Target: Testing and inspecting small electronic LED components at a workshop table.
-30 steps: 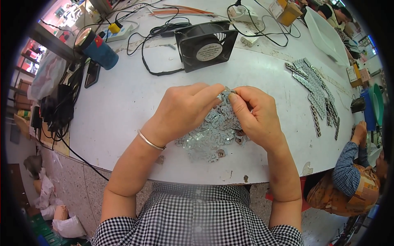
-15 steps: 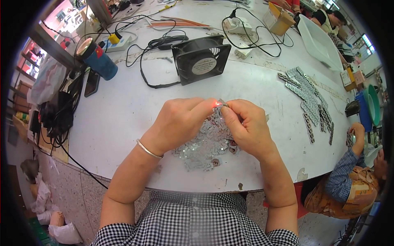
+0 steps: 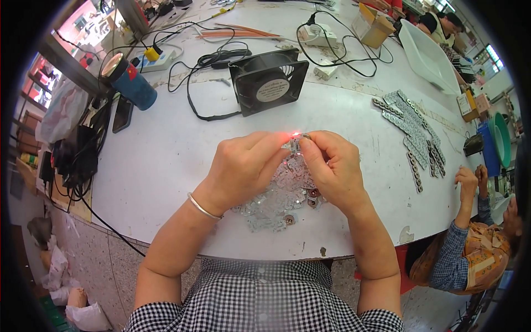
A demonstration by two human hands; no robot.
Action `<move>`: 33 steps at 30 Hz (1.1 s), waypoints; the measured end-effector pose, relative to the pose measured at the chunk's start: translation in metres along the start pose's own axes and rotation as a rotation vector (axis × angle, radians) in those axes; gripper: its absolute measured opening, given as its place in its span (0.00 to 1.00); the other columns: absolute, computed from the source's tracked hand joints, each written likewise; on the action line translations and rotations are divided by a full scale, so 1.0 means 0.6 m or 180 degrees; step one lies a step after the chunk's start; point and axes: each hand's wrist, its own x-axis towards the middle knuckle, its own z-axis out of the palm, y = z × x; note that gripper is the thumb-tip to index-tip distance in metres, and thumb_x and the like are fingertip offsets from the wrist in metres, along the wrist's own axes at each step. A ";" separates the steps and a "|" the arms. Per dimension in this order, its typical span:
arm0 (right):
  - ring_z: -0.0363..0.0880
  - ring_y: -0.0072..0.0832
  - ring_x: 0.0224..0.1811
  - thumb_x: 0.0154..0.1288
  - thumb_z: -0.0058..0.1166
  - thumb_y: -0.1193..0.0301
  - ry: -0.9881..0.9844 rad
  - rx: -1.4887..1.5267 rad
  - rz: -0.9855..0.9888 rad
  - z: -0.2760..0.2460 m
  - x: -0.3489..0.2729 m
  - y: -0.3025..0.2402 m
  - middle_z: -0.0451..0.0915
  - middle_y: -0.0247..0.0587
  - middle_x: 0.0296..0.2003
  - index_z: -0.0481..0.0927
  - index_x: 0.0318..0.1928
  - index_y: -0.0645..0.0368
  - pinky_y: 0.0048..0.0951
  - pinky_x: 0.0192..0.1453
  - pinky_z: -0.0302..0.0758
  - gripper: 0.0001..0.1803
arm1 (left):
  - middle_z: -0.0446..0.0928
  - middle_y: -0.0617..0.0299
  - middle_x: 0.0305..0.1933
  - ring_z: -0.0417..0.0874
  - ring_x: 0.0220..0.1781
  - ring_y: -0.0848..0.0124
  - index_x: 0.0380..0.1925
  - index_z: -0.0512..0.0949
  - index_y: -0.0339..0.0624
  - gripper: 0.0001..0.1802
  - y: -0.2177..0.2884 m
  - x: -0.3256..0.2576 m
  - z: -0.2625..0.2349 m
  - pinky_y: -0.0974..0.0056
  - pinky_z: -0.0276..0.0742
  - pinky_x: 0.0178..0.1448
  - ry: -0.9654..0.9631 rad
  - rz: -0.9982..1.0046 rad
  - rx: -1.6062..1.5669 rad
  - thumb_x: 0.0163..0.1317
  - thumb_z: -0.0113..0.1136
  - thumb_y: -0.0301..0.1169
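Note:
Over a loose pile of small clear and whitish pieces [image 3: 271, 202], my two hands meet at the fingertips. My left hand [image 3: 243, 163] is closed in a pinch; its fingertips hide most of what they hold. Thumb and forefinger of my right hand [image 3: 334, 169] grip a small light module [image 3: 304, 136], with a greyish metal part showing. Red light glows between the two hands and tints the pieces below. Several round brownish discs, one a loose disc [image 3: 289, 219], lie at the pile's near right side.
A black fan [image 3: 269, 83] with its cable stands beyond my hands. At the left are a blue tumbler [image 3: 130, 82], a phone [image 3: 122, 115] and tangled black cables. Rows of small metallic parts [image 3: 415, 130] lie at the right, near a white tub [image 3: 428, 55]. A co-worker [image 3: 470, 249] sits at the right.
My fingertips have shifted slightly up, and the red glow has spread wider over the pile. The co-worker at the right has raised a hand from the table edge.

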 end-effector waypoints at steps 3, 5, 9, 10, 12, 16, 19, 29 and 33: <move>0.66 0.16 0.25 0.70 0.55 0.74 -0.0017 -0.0055 0.0039 0.000 0.001 0.001 0.74 0.31 0.24 0.81 0.36 0.69 0.22 0.28 0.64 0.09 | 0.82 0.53 0.31 0.82 0.26 0.63 0.39 0.80 0.33 0.12 0.000 -0.005 -0.001 0.65 0.77 0.29 -0.0151 0.0028 0.0160 0.54 0.67 0.19; 0.65 0.15 0.25 0.70 0.55 0.74 -0.0046 0.0146 0.0301 0.000 0.000 -0.002 0.74 0.30 0.24 0.81 0.37 0.69 0.22 0.28 0.64 0.09 | 0.80 0.55 0.29 0.81 0.25 0.61 0.38 0.79 0.36 0.10 0.006 -0.006 0.002 0.63 0.77 0.28 -0.0113 0.0046 0.0204 0.55 0.67 0.22; 0.65 0.14 0.25 0.70 0.55 0.73 -0.0093 0.0310 0.0429 -0.001 -0.003 0.004 0.74 0.28 0.25 0.81 0.37 0.69 0.22 0.29 0.64 0.09 | 0.79 0.56 0.27 0.81 0.25 0.59 0.37 0.79 0.39 0.10 0.004 -0.006 0.001 0.60 0.77 0.28 -0.0183 -0.0087 0.0225 0.56 0.67 0.26; 0.65 0.14 0.25 0.70 0.55 0.73 -0.0088 0.0308 0.0429 -0.004 -0.002 0.005 0.74 0.28 0.25 0.81 0.37 0.69 0.22 0.29 0.64 0.09 | 0.79 0.56 0.27 0.81 0.25 0.59 0.37 0.79 0.39 0.10 0.007 -0.005 0.003 0.60 0.77 0.28 -0.0185 -0.0082 0.0223 0.56 0.67 0.26; 0.68 0.15 0.27 0.71 0.55 0.72 -0.0531 0.0010 0.0328 -0.014 0.001 0.004 0.77 0.30 0.26 0.82 0.39 0.69 0.21 0.31 0.67 0.10 | 0.83 0.52 0.33 0.84 0.28 0.61 0.40 0.81 0.35 0.11 0.013 -0.007 0.004 0.65 0.79 0.32 -0.0077 -0.0766 -0.0212 0.56 0.68 0.22; 0.72 0.16 0.30 0.71 0.55 0.72 -0.0687 -0.0382 0.0126 -0.030 0.007 0.006 0.80 0.32 0.28 0.83 0.41 0.69 0.21 0.34 0.70 0.11 | 0.83 0.52 0.32 0.84 0.30 0.63 0.41 0.81 0.36 0.11 0.000 -0.016 0.004 0.65 0.79 0.35 -0.0314 -0.0534 -0.0208 0.56 0.68 0.23; 0.75 0.19 0.31 0.70 0.55 0.73 -0.0003 -0.0053 0.0275 -0.035 0.011 0.009 0.82 0.36 0.31 0.83 0.42 0.68 0.22 0.37 0.72 0.10 | 0.83 0.53 0.37 0.85 0.35 0.65 0.50 0.79 0.39 0.21 0.002 -0.013 0.000 0.66 0.79 0.39 -0.0572 -0.0598 -0.0206 0.55 0.69 0.23; 0.72 0.24 0.27 0.67 0.56 0.75 -0.0849 0.0056 0.0197 -0.008 -0.004 -0.015 0.77 0.38 0.26 0.83 0.39 0.67 0.27 0.33 0.69 0.07 | 0.80 0.55 0.54 0.82 0.49 0.68 0.68 0.66 0.46 0.43 0.003 -0.006 -0.010 0.68 0.77 0.43 -0.0588 -0.0661 -0.0816 0.48 0.69 0.21; 0.70 0.24 0.25 0.66 0.56 0.75 -0.1035 -0.0092 -0.0060 -0.009 0.000 -0.006 0.74 0.39 0.23 0.81 0.36 0.67 0.29 0.30 0.68 0.06 | 0.80 0.55 0.54 0.83 0.49 0.68 0.69 0.66 0.46 0.43 0.003 -0.008 -0.004 0.68 0.78 0.44 -0.0685 -0.0636 -0.0946 0.49 0.68 0.20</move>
